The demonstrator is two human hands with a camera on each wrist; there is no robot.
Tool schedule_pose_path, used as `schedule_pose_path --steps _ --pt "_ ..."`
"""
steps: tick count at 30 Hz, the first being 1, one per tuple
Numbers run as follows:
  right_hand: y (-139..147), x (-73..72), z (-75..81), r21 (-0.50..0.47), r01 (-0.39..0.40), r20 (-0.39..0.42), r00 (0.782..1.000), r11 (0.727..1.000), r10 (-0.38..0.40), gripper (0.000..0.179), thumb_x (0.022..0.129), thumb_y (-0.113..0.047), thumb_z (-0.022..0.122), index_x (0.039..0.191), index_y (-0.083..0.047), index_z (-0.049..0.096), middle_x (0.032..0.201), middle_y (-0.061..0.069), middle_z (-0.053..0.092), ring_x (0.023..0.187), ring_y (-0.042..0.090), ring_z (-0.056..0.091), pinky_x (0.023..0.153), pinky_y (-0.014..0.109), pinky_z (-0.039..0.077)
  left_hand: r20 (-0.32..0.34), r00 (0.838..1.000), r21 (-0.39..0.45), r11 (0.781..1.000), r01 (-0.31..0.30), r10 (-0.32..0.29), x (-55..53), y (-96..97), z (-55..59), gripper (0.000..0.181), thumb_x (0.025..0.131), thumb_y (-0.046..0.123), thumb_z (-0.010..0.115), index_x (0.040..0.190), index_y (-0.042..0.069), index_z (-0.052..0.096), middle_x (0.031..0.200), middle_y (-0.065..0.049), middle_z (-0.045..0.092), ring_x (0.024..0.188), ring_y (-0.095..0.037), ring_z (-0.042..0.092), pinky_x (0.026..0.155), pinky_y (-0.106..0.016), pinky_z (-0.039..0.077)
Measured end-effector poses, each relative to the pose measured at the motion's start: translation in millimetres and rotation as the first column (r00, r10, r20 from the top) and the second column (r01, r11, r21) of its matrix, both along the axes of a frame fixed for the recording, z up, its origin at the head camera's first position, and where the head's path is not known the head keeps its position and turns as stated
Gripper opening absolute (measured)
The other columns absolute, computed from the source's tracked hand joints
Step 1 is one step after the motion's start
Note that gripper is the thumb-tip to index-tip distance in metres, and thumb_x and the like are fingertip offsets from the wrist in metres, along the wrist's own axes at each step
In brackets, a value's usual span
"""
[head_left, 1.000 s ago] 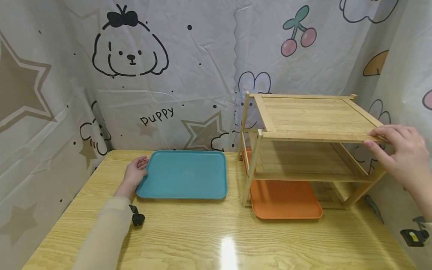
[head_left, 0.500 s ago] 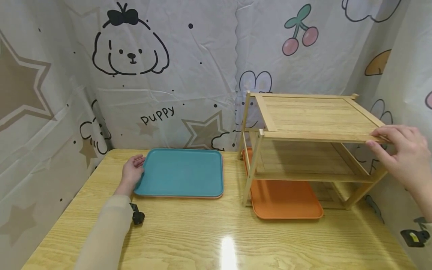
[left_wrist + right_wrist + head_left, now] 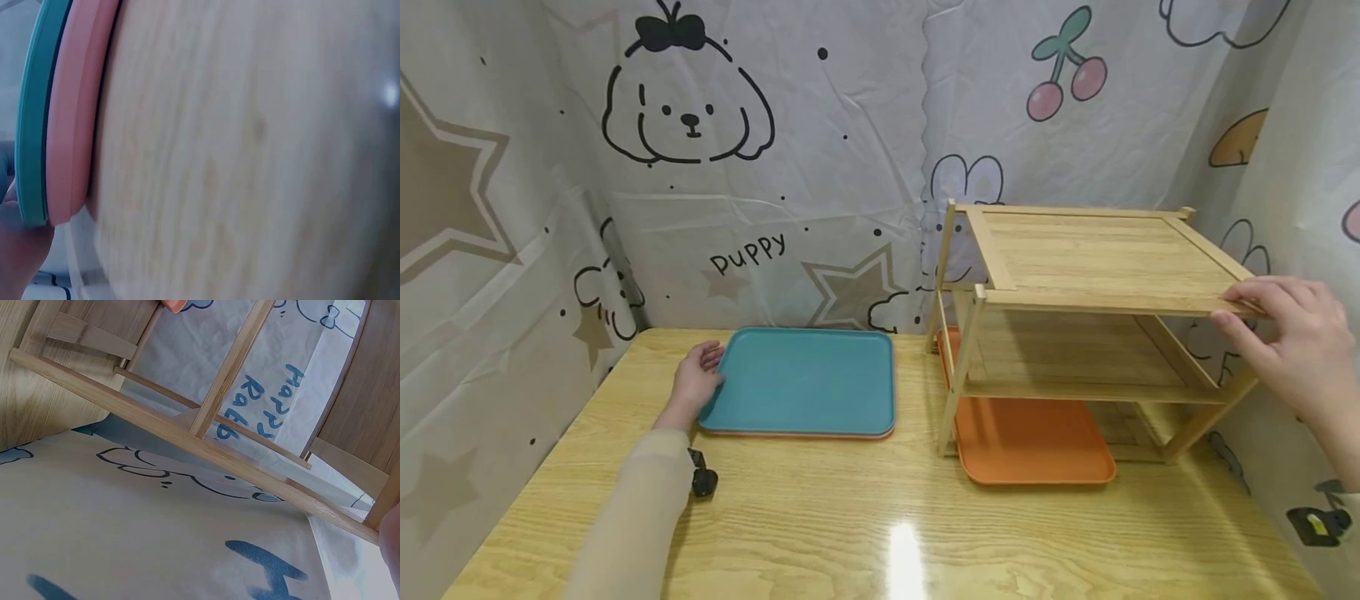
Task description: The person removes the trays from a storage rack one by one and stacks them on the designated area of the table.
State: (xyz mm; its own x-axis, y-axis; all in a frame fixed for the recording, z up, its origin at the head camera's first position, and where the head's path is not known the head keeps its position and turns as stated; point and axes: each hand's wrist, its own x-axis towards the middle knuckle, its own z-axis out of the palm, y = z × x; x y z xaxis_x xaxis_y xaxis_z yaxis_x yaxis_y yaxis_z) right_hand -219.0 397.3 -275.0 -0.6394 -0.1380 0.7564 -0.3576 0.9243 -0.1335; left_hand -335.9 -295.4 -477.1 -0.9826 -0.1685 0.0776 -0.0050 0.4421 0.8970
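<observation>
A teal tray [image 3: 805, 379] lies flat on a pink tray [image 3: 70, 144], stacked on the table at left of centre. My left hand [image 3: 695, 379] is at the teal tray's left edge, touching its rim with loosely bent fingers that lie beside it rather than over it. On the right stands a wooden two-shelf rack [image 3: 1105, 302]. My right hand [image 3: 1292, 329] grips its top front right corner, fingers above and thumb at the front edge. In the right wrist view, only a sliver of that hand shows beside the rack's frame [image 3: 250, 469].
An orange tray [image 3: 1033, 442] sits under the rack's lower shelf, its front end sticking out. The wooden table [image 3: 805, 525] runs back to a printed cloth [image 3: 850, 108], which also hangs at both sides. A camera [image 3: 703, 481] is strapped to the left wrist.
My left hand and the teal tray have shifted slightly left, and the pink tray's edge now shows below it. In the last half second they hold still. My right hand stays on the rack.
</observation>
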Motion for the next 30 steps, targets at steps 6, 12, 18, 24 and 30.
schedule_pose_path --steps 6,12,18,24,30 --pt "-1 0.5 0.0 -0.001 -0.006 -0.012 1.000 1.000 0.006 0.041 0.092 -0.040 0.058 0.100 0.001 0.061 0.111 0.026 0.057 0.108 0.044 0.041 0.094 0.060 0.025 0.046 0.998 -0.113 0.992 0.046 -0.041 7.2 -4.2 5.2 0.060 0.089 -0.012 0.050 0.144 -0.004 0.028 0.139 -0.028 0.039 0.124 -0.041 0.040 0.101 -0.051 0.039" --pt "-2 0.4 0.5 0.002 -0.014 -0.012 1.000 1.000 0.014 0.042 0.092 -0.040 0.058 0.100 0.001 0.061 0.110 0.025 0.057 0.106 0.043 0.041 0.088 0.059 0.024 0.043 0.997 -0.236 0.969 0.076 -0.067 10.6 -5.9 5.7 0.055 0.090 -0.009 0.051 0.141 -0.006 0.032 0.136 -0.029 0.042 0.116 -0.041 0.045 0.095 -0.051 0.043" --pt "-1 -0.2 -0.2 -0.004 -0.021 -0.030 0.999 1.000 0.021 0.043 0.092 -0.041 0.058 0.099 0.001 0.061 0.108 0.025 0.057 0.105 0.043 0.042 0.088 0.058 0.025 0.022 0.996 -0.331 0.940 0.087 -0.085 12.0 -0.7 11.4 0.055 0.089 -0.007 0.055 0.139 -0.008 0.033 0.137 -0.030 0.041 0.118 -0.043 0.045 0.096 -0.052 0.042" --pt "1 -0.8 -1.1 -0.003 -0.021 -0.022 1.000 1.000 0.021 0.040 0.092 -0.039 0.059 0.100 0.001 0.061 0.109 0.024 0.057 0.104 0.042 0.041 0.083 0.056 0.024 -0.075 0.989 -0.373 0.923 0.093 -0.130 18.6 14.6 27.4 0.054 0.089 0.000 0.059 0.137 -0.010 0.036 0.136 -0.030 0.040 0.119 -0.045 0.042 0.096 -0.055 0.039" --pt "1 -0.6 -0.1 0.007 -0.016 -0.021 1.000 1.000 0.016 0.041 0.091 -0.040 0.059 0.100 0.000 0.061 0.109 0.024 0.058 0.105 0.042 0.042 0.081 0.054 0.023 -0.091 0.982 -0.366 0.923 0.120 -0.163 34.5 40.4 48.6 0.056 0.089 0.005 0.061 0.137 -0.009 0.036 0.135 -0.030 0.043 0.121 -0.045 0.042 0.099 -0.054 0.038"
